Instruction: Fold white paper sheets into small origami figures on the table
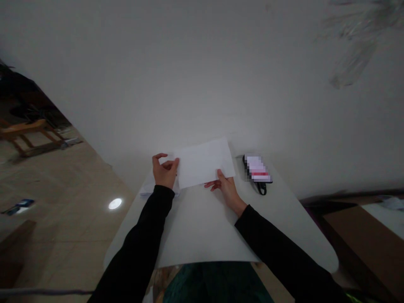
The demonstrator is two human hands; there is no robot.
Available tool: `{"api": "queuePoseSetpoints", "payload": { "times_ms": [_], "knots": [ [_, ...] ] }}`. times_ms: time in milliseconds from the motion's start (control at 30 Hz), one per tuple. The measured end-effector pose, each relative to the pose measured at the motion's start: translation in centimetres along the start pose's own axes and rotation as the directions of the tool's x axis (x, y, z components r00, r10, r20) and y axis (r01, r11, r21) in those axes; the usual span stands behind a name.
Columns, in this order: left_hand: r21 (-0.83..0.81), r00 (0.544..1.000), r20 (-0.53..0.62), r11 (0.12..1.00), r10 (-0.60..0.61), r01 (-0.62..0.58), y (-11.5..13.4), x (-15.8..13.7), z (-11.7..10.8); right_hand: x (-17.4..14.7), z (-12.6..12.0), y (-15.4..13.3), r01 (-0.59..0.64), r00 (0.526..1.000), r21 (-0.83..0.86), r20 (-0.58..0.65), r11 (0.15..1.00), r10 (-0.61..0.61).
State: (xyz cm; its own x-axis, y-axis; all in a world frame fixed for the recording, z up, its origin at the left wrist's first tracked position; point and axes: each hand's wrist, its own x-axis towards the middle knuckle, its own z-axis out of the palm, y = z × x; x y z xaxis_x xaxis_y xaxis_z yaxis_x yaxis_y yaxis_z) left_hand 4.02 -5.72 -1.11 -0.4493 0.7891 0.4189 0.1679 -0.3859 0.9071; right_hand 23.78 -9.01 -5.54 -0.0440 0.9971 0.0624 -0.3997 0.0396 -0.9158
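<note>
A blank white sheet of paper (pixel 200 162) is held up over the table, tilted slightly. My right hand (pixel 227 188) grips its lower right part, thumb on the front and fingers underneath. At the sheet's left edge is my left hand (pixel 164 171), with loosely curled fingers and the index finger apart from the thumb. The thumb tip meets or nearly meets the paper's edge; no firm hold shows. Beneath my left hand lies a stack of white paper (pixel 147 190), partly hidden by the hand and sleeve.
A phone (pixel 258 169) with a blurred-out screen and a black strap (pixel 261 188) lies right on the white table (pixel 208 235). The pale wall (pixel 202 75) rises directly behind. A wooden chair (pixel 28 128) stands far left; cardboard (pixel 362 235) is at the right.
</note>
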Motion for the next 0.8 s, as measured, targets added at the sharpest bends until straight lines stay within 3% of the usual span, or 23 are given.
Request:
{"api": "queuePoseSetpoints", "payload": {
  "times_ms": [133,233,400,467,567,667,800],
  "knots": [
    [-0.048,0.978,0.202,0.997,-0.055,0.065,-0.6,-0.5,0.6,0.7,-1.1,-0.3,0.086,0.989,-0.047,-0.115,0.995,-0.091],
    [0.005,0.961,0.273,0.999,-0.049,0.050,-1.4,-0.6,0.7,1.0,-1.8,-0.3,0.127,0.972,-0.255,-0.159,0.959,-0.171],
    [0.066,0.898,0.433,0.996,-0.081,0.058,-1.5,-1.7,1.0,0.3,-2.1,-1.0,0.133,0.900,-0.665,-0.230,0.734,-0.371],
    [0.063,0.890,0.453,0.998,-0.045,0.018,-1.0,-2.2,1.3,-0.1,-1.9,-1.6,0.248,0.863,-0.719,-0.141,0.650,-0.485],
    [0.046,0.896,0.443,0.997,0.039,-0.066,0.0,-2.8,1.6,-0.6,-1.7,-2.2,0.451,0.793,-0.751,0.090,0.483,-0.602],
    [0.038,0.887,0.457,0.994,0.073,-0.101,0.6,-3.1,1.8,-1.1,-1.6,-2.4,0.479,0.808,-0.796,0.236,0.370,-0.539],
    [-0.025,0.868,0.489,0.997,0.081,-0.079,0.6,-3.8,2.1,-1.1,-1.4,-2.2,0.459,0.821,-0.852,0.299,0.252,-0.486]
  ]
}}
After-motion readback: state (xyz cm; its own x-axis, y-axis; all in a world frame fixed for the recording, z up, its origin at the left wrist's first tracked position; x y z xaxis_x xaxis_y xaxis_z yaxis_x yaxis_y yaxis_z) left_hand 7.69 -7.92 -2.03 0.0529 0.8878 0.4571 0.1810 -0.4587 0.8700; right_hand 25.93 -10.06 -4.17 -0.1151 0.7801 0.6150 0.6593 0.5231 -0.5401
